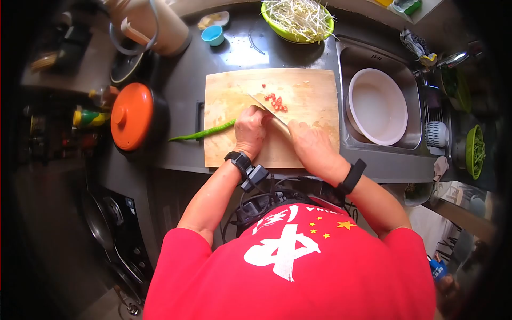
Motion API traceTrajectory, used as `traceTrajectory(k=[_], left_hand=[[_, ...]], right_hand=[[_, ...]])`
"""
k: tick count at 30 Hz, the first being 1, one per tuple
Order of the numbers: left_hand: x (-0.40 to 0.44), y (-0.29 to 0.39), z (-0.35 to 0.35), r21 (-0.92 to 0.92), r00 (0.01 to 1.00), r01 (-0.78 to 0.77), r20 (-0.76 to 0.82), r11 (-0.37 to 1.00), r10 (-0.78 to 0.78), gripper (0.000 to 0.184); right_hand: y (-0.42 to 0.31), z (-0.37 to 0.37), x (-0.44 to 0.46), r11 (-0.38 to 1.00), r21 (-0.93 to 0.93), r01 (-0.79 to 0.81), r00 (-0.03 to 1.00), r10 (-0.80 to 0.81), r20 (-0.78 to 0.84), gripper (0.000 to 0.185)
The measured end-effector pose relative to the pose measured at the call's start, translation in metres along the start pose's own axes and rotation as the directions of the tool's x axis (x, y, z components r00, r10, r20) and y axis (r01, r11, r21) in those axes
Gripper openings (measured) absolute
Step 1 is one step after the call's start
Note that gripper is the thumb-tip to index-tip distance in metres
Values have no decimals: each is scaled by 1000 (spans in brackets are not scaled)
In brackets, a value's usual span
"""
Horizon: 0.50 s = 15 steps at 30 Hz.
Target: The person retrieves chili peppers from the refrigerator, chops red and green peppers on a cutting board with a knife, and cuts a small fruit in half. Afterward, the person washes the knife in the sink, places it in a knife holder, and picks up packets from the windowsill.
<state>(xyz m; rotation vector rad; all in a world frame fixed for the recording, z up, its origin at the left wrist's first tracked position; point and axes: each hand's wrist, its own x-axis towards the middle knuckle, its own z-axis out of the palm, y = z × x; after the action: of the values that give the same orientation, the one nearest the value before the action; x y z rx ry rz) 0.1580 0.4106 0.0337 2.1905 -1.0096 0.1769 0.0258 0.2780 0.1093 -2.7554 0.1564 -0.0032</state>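
Note:
A long green chili pepper [210,130] lies across the left side of the wooden cutting board [229,88], its thin tip past the board's edge. Its other end disappears under my left hand [250,129], whose fingers are curled closed over it. In my right hand [314,146] is a kitchen knife [273,114], gripped by a handle that my fingers hide. The blade slants up and left, close beside my left fingers. Just beyond the blade sits a small cluster of red chili slices [276,102], with a single piece apart from them.
On the right, a white basin [377,106] stands in the metal sink [349,53]. A green bowl of bean sprouts [297,18] is behind the board, and a small blue bowl [213,36] at the back left. An orange-lidded pot [130,116] stands left of the board.

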Motion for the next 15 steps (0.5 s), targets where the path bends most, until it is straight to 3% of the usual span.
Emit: traceTrajectory(k=[4, 7, 10, 15], left_hand=[[3, -4, 2, -21, 999, -47, -6, 999, 47, 3], [-1, -16, 7, 72, 997, -55, 57, 996, 51, 7], [2, -10, 4, 56, 998, -45, 53, 997, 43, 11], [4, -2, -1, -31, 1000, -19, 17, 999, 20, 4]], right_hand=[[-11, 1, 3, 999, 19, -28, 999, 28, 17, 14], [-5, 13, 28, 992, 124, -14, 1000, 11, 25, 14], [0, 26, 57, 981, 180, 67, 996, -56, -67, 14], [25, 26, 63, 961, 275, 9, 995, 20, -102, 13]])
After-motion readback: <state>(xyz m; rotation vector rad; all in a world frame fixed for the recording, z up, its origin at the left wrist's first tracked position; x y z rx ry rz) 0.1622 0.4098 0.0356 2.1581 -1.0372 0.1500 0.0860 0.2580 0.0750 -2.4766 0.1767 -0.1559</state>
